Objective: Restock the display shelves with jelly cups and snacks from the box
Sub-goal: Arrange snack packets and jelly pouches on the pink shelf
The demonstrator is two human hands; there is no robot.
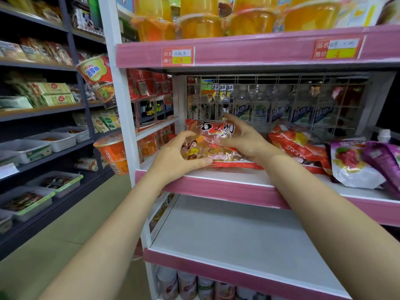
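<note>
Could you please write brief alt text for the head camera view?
Both hands, the left hand and the right hand, hold a red-and-orange snack bag lying on the middle pink-edged shelf. Another red bag and purple pouches lie to its right; orange jelly cups fill the shelf above.

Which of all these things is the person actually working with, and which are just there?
In the job:
- left hand and right hand, both on the red snack bag
- pink-edged shelf under it
- orange jelly cups on the shelf above

Just there:
- purple pouches
- noodle cups
- bottles behind the wire grid
</note>
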